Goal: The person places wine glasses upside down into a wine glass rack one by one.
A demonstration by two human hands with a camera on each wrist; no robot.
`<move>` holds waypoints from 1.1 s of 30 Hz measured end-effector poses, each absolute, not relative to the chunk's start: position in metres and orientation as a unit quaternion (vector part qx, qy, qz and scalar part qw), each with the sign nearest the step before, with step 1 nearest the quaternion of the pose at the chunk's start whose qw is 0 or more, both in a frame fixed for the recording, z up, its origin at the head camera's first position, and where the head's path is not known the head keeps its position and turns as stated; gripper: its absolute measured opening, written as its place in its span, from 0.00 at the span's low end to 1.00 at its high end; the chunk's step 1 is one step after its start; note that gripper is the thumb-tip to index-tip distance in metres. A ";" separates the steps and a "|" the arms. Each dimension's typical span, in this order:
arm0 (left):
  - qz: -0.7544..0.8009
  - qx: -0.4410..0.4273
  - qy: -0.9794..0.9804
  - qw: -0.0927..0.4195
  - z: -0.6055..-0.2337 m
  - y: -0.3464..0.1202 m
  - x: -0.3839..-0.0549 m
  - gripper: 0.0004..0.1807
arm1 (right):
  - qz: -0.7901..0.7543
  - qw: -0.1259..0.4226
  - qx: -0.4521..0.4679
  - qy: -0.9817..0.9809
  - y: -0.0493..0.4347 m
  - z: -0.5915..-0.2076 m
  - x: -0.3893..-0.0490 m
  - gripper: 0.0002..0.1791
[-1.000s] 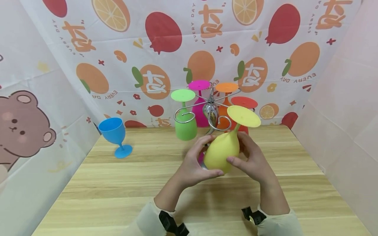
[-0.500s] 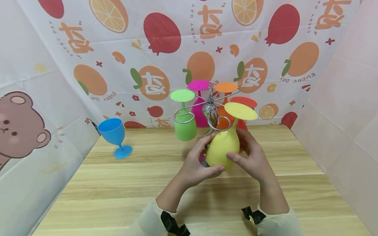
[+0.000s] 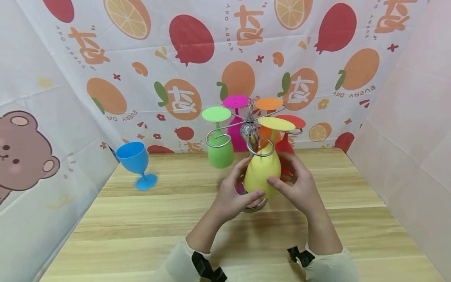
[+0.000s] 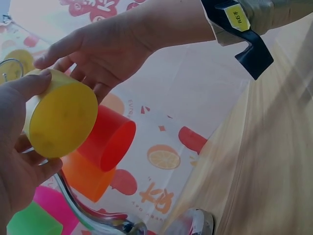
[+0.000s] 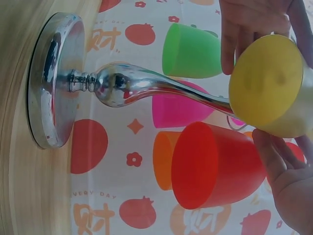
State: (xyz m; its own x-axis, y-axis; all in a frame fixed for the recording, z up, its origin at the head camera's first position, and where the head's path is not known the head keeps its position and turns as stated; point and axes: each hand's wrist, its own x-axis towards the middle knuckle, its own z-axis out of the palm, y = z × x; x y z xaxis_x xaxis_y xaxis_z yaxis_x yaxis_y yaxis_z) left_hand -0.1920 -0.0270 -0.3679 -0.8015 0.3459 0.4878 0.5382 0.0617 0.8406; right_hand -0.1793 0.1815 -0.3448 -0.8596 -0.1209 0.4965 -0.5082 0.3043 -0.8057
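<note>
An upside-down yellow goblet (image 3: 262, 174) is held between my two hands in the head view, its round foot up and its bowl down. My left hand (image 3: 230, 196) grips the bowl from the left; fingers and thumb of my right hand (image 3: 297, 190) hold it from the right. The goblet's narrow stem stands right at the front curled hook (image 3: 262, 154) of a silver metal rack (image 3: 249, 133), with the foot above the hook. In the right wrist view the open mouth of the yellow goblet (image 5: 266, 78) faces the camera, near the rack's curved post (image 5: 171, 85).
Green (image 3: 220, 152), magenta (image 3: 236, 102), orange (image 3: 269, 104) and red (image 3: 284, 145) goblets hang upside down on the rack. A blue goblet (image 3: 133, 156) stands upright on the wooden table (image 3: 141, 235) at left. The rack's round base (image 5: 54, 83) rests on the table. Printed cloth (image 3: 197, 39) hangs behind.
The yellow goblet has gone from tilted to nearly upright, its foot shifting left over the front hook. Both hands have moved slightly with it, and more of the red goblet shows.
</note>
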 end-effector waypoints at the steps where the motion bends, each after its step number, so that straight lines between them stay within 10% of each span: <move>1: -0.615 -0.305 -0.723 0.079 -0.368 -0.027 -0.193 0.43 | 0.553 0.175 0.202 -0.789 0.181 -0.345 -0.179 0.34; 33: -0.583 -0.311 -0.751 -0.006 -0.351 -0.057 -0.196 0.52 | 0.502 0.206 0.260 -0.798 0.162 -0.348 -0.173 0.38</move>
